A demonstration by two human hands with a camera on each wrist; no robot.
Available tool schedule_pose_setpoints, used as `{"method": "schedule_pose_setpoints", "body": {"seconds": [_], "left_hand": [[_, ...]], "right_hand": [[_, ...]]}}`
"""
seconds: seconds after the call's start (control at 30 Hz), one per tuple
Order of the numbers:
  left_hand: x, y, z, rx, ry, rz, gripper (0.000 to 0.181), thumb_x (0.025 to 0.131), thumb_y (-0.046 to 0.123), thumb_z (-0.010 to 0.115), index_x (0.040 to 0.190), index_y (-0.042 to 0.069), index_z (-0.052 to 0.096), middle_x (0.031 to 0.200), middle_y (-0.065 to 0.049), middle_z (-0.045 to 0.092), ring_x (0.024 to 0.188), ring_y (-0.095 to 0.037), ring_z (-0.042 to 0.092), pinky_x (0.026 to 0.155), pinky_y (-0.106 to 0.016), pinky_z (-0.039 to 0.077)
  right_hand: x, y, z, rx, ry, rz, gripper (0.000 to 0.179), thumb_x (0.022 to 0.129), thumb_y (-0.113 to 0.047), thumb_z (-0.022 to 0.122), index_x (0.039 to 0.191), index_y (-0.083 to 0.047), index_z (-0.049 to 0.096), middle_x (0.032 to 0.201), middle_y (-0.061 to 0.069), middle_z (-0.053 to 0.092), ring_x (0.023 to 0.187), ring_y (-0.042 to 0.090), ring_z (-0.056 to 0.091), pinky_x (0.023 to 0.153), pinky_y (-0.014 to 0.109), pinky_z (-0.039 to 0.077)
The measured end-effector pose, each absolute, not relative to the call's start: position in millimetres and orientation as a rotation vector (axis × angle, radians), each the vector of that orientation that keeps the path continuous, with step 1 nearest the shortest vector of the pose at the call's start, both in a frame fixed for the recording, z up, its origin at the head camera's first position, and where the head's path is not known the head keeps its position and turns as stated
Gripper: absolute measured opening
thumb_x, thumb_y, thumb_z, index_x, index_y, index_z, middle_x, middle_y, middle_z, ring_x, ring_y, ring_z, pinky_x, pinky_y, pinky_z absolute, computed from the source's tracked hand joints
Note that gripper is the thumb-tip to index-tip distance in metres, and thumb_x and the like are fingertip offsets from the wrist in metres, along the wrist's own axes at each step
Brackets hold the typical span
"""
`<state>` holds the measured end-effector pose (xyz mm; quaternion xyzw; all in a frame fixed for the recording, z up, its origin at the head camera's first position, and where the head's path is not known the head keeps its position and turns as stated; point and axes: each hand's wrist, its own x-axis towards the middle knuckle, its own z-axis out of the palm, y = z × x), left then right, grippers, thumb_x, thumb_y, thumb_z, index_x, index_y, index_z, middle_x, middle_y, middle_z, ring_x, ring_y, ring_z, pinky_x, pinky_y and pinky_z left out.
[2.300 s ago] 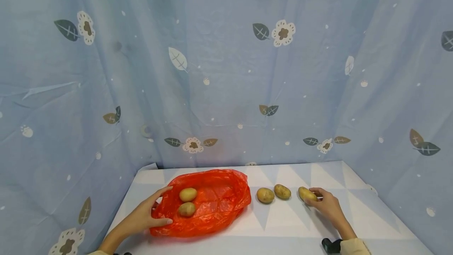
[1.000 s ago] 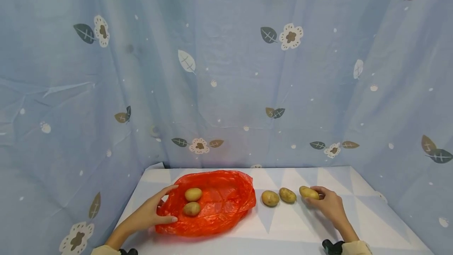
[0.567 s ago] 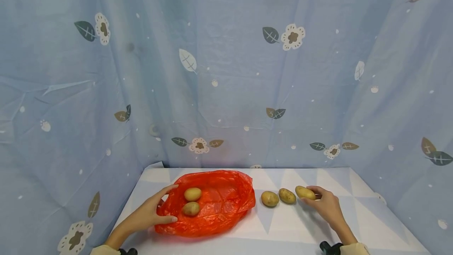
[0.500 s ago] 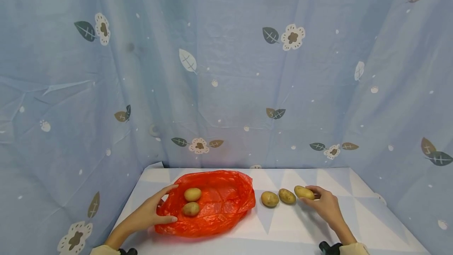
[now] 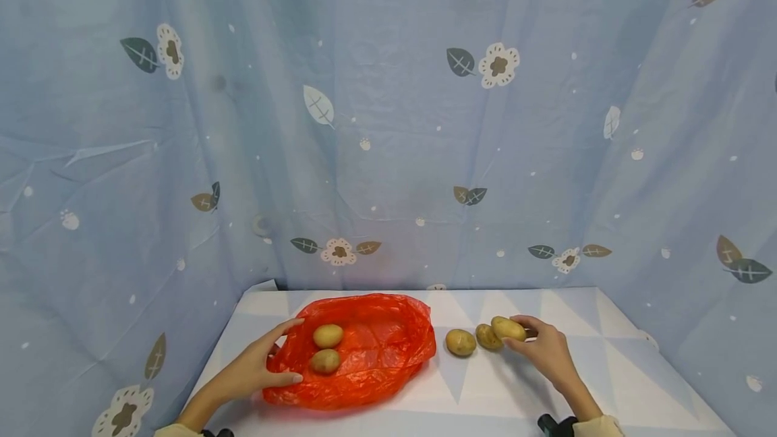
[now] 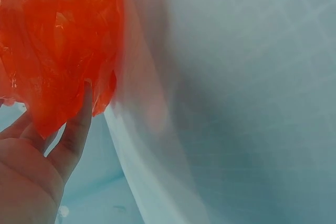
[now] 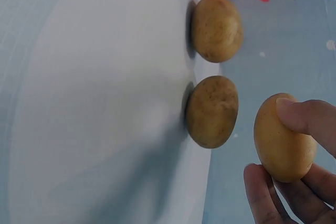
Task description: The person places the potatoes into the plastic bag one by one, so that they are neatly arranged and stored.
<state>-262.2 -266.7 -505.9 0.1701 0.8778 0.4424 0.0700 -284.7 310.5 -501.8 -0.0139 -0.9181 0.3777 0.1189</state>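
My right hand (image 5: 548,354) pinches a yellow-brown potato (image 5: 508,329) between thumb and fingers. In the right wrist view this potato (image 7: 283,142) is held above the table, its shadow apart from it. Two more potatoes lie just left of it, one nearer (image 5: 487,338) and one closer to the bag (image 5: 461,342). At the left, a red plastic bag (image 5: 382,380) lies with its mouth spread upward. My left hand (image 5: 250,364) holds its left rim, thumb on the near side and index finger on the far side. Inside rest two potatoes, a far one (image 5: 328,336) and a near one (image 5: 326,361).
A white and pale blue triangle-patterned cloth covers the table (image 5: 437,417). Blue curtains (image 5: 394,120) printed with leaves and flowers hang behind it and along both sides. The table's far edge meets the back curtain.
The right hand has lifted its potato and carried it left, and it now overlaps the nearest table potato in the head view. The left hand stays at the bag's rim.
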Motion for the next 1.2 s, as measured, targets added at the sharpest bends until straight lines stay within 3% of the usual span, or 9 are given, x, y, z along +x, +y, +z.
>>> {"method": "schedule_pose_setpoints", "body": {"seconds": [1.2], "left_hand": [[-260, -269, -508, 0.484, 2.625, 1.362, 0.094, 0.082, 0.030, 0.088, 0.159, 0.023, 0.035, 0.138, -0.015, 0.052, 0.098, -0.027, 0.055, 0.074, -0.031, 0.057]], "right_hand": [[-283, 249, -491, 0.145, -2.641, 1.236, 0.051, 0.073, -0.026, 0.095, 0.118, -0.014, 0.075, 0.104, 0.004, 0.074, 0.086, 0.014, 0.069, 0.070, 0.025, 0.056]]}}
